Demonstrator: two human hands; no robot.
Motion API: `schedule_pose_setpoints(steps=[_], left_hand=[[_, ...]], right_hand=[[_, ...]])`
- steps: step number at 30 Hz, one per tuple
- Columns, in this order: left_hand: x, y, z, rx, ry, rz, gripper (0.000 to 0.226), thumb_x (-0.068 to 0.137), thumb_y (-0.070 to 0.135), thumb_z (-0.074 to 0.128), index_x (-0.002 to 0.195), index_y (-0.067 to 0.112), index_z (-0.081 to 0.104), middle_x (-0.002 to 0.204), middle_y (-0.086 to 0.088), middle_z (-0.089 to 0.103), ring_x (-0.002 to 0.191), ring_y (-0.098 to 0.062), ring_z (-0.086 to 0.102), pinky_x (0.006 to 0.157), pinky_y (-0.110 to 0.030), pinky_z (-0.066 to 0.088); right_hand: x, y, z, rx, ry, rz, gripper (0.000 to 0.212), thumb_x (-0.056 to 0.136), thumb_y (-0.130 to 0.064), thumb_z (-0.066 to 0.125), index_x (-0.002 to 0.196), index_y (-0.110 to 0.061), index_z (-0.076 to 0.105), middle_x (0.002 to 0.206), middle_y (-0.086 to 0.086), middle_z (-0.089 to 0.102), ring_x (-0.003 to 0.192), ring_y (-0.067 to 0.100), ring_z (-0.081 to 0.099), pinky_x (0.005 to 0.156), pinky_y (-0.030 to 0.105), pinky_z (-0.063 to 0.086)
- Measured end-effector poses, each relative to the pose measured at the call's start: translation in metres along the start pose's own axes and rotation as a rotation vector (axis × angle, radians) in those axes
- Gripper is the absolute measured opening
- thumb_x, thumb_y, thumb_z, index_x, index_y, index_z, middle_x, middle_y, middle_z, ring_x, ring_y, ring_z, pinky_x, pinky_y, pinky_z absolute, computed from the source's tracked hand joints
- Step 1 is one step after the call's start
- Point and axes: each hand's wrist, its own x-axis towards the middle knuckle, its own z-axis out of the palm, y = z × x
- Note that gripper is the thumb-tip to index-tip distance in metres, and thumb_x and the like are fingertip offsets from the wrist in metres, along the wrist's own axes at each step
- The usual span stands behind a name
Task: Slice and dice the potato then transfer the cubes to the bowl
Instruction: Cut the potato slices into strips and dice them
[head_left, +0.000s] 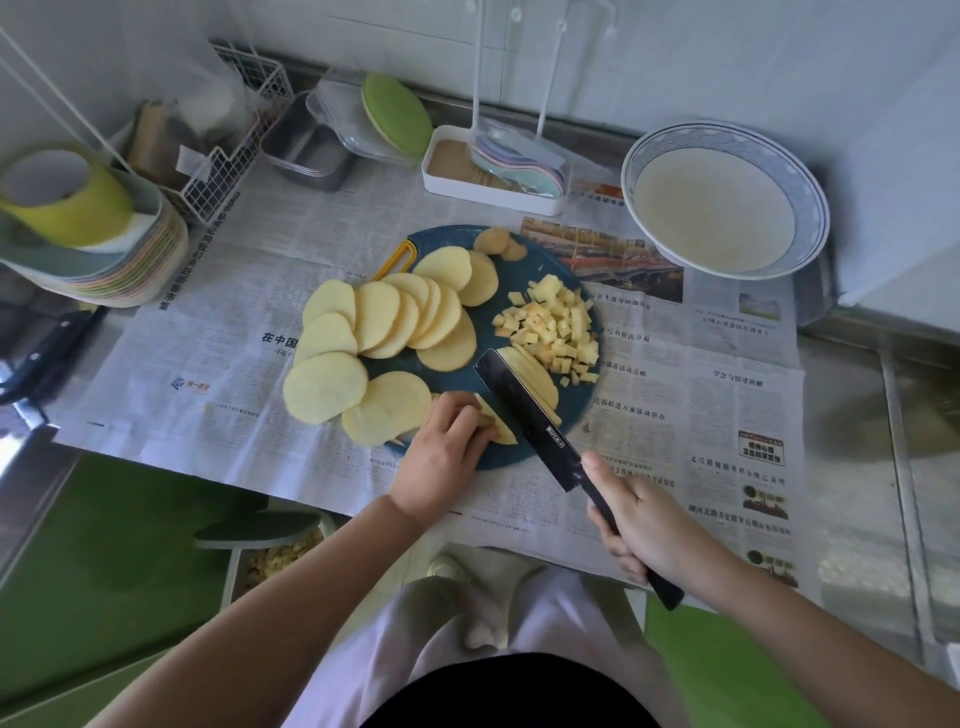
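Observation:
A round dark blue cutting board (582, 410) lies on newspaper. Several round potato slices (384, 322) fan across its left half, and a heap of small potato cubes (556, 327) sits at its right. My left hand (447, 457) presses curled fingers on a stack of slices (498, 426) at the board's near edge. My right hand (639, 525) grips the handle of a black knife (524, 415), whose blade stands in that stack with cut strips (535, 379) to its right. A white bowl with a blue rim (727, 202) stands empty at the back right.
Newspaper (727, 415) covers the counter. A stack of coloured plates and a yellow cup (78, 208) stand at the left, a wire rack (228, 150), a metal tray (306, 145) and a white holder (493, 171) along the back. A second knife (41, 353) lies at the left edge.

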Motion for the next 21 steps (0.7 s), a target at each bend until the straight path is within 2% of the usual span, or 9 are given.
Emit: schedule_pose_setpoints(steps=[7, 12, 21], left_hand=[[0.0, -0.003, 0.001, -0.01, -0.002, 0.024, 0.007, 0.096, 0.018, 0.051, 0.092, 0.012, 0.051, 0.099, 0.0, 0.044, 0.082, -0.018, 0.049, 0.075, -0.024, 0.044], [0.0, -0.002, 0.001, -0.004, -0.011, 0.029, 0.005, 0.095, 0.019, 0.05, 0.094, 0.016, 0.047, 0.097, 0.002, 0.042, 0.081, -0.016, 0.046, 0.073, -0.022, 0.041], [0.001, -0.002, 0.002, 0.003, -0.003, 0.046, 0.011, 0.096, 0.017, 0.05, 0.089, 0.009, 0.052, 0.098, -0.001, 0.047, 0.081, -0.02, 0.048, 0.073, -0.027, 0.044]], right_hand=[[-0.009, -0.008, -0.005, -0.067, -0.035, 0.033, 0.065, 0.092, -0.067, 0.024, 0.057, -0.013, 0.037, 0.043, 0.002, 0.03, 0.034, 0.018, 0.033, 0.041, 0.025, 0.039], [-0.01, -0.011, -0.004, -0.105, -0.048, 0.034, 0.067, 0.091, -0.067, 0.022, 0.06, -0.01, 0.038, 0.041, 0.0, 0.032, 0.033, 0.018, 0.033, 0.041, 0.025, 0.039], [-0.008, -0.011, 0.007, -0.223, 0.012, 0.047, 0.068, 0.091, -0.068, 0.018, 0.057, -0.012, 0.036, 0.037, -0.001, 0.034, 0.031, 0.019, 0.036, 0.044, 0.029, 0.041]])
